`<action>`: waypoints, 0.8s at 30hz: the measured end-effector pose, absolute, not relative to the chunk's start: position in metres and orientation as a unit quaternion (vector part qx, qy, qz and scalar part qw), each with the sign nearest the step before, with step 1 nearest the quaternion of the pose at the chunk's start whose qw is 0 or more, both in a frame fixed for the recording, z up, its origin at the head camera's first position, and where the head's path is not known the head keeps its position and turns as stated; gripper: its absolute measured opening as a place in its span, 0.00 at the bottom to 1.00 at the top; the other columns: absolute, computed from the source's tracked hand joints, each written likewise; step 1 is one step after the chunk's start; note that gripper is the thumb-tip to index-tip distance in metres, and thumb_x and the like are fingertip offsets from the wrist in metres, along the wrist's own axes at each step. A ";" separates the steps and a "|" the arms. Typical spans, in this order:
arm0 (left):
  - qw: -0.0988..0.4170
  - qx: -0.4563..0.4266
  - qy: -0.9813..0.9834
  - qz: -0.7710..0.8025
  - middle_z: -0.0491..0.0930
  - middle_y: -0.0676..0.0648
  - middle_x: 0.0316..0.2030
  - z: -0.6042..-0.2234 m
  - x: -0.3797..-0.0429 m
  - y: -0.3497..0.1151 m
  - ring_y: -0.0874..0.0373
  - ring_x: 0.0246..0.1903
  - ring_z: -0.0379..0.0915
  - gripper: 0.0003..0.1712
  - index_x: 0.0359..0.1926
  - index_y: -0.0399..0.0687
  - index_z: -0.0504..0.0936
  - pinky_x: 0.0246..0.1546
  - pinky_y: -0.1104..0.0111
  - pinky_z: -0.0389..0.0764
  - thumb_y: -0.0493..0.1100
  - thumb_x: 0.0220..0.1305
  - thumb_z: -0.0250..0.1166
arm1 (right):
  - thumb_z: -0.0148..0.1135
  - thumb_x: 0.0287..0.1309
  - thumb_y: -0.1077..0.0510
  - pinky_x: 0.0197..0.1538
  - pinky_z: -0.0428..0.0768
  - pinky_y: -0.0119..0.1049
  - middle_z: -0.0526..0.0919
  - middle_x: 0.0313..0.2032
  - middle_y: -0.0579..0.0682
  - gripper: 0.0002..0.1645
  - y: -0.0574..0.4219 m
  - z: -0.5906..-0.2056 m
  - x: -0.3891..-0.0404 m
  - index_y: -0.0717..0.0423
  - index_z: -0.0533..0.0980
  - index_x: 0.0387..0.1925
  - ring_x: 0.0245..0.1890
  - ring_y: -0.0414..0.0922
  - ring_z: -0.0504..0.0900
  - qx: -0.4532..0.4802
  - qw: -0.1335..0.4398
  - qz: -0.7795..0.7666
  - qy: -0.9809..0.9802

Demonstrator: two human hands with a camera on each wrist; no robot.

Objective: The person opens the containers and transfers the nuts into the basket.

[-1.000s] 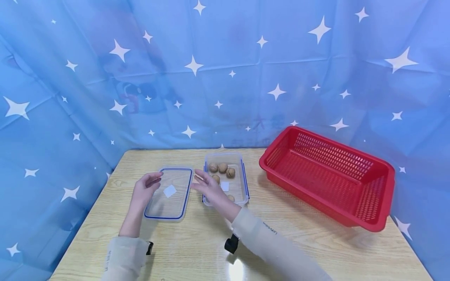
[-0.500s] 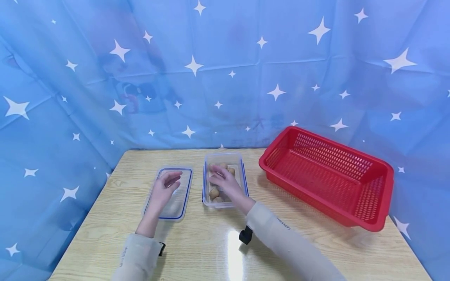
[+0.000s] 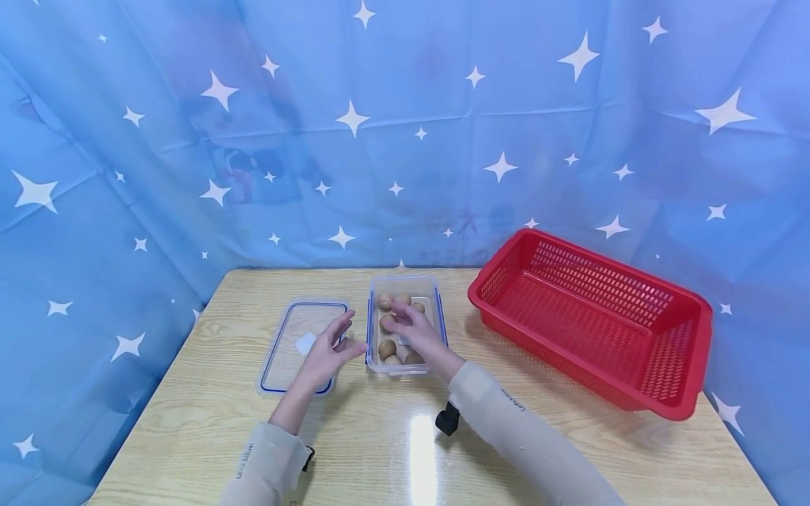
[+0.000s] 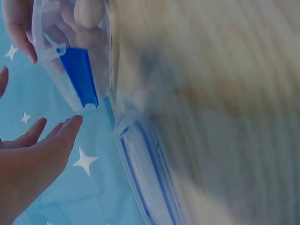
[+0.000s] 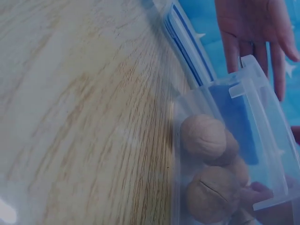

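Observation:
A clear plastic food container (image 3: 380, 367) with blue side clips holds several walnuts (image 3: 387, 348). My right hand (image 3: 418, 334) reaches down into it from the right, thumb and fingertips right at a walnut near the left wall; I cannot tell whether they grip it. My left hand (image 3: 325, 358) is spread beside the container, palm facing it, with the thumb tip close to its left wall and nothing held. In the right wrist view, the left hand (image 5: 255, 35) shows straight fingers behind the container's wall. Under the left hand lies a clear, blue-edged lid (image 3: 278, 362) with a white label.
A large red perforated basket (image 3: 588, 351) stands at the right of the wooden table (image 3: 361, 457). Behind the table hangs a blue curtain (image 3: 405, 154) with white stars.
My right hand has moved from the container's left side further into it. My left hand has shifted right, from over the lid to the container's left edge. More walnuts show at the near end.

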State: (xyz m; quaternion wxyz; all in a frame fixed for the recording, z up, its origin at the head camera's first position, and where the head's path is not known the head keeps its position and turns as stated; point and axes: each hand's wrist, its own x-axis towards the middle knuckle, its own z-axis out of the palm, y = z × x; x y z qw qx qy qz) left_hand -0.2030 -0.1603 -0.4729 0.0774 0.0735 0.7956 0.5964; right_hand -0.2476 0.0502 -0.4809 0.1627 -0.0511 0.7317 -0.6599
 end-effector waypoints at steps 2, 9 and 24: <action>0.090 0.085 0.793 0.597 0.49 0.38 0.78 -0.475 -0.202 -0.157 0.41 0.78 0.43 0.49 0.78 0.41 0.52 0.78 0.51 0.55 0.39 0.63 0.70 | 0.61 0.68 0.55 0.77 0.60 0.55 0.63 0.74 0.60 0.36 0.050 -0.482 -0.249 0.60 0.62 0.73 0.74 0.60 0.61 -0.048 0.168 -0.651 0.739; 0.121 0.125 0.810 0.560 0.40 0.39 0.80 -0.481 -0.199 -0.146 0.41 0.79 0.38 0.58 0.79 0.41 0.47 0.78 0.49 0.53 0.41 0.57 0.74 | 0.59 0.69 0.55 0.74 0.66 0.56 0.64 0.73 0.59 0.36 0.049 -0.484 -0.250 0.60 0.61 0.74 0.74 0.59 0.63 -0.046 0.216 -0.617 0.756; 0.095 0.108 0.880 0.453 0.46 0.42 0.79 -0.483 -0.195 -0.140 0.35 0.76 0.47 0.58 0.79 0.47 0.51 0.73 0.37 0.57 0.49 0.54 0.76 | 0.60 0.68 0.58 0.67 0.77 0.50 0.73 0.66 0.60 0.31 0.049 -0.492 -0.253 0.58 0.68 0.69 0.66 0.56 0.72 -0.103 0.224 -0.579 0.777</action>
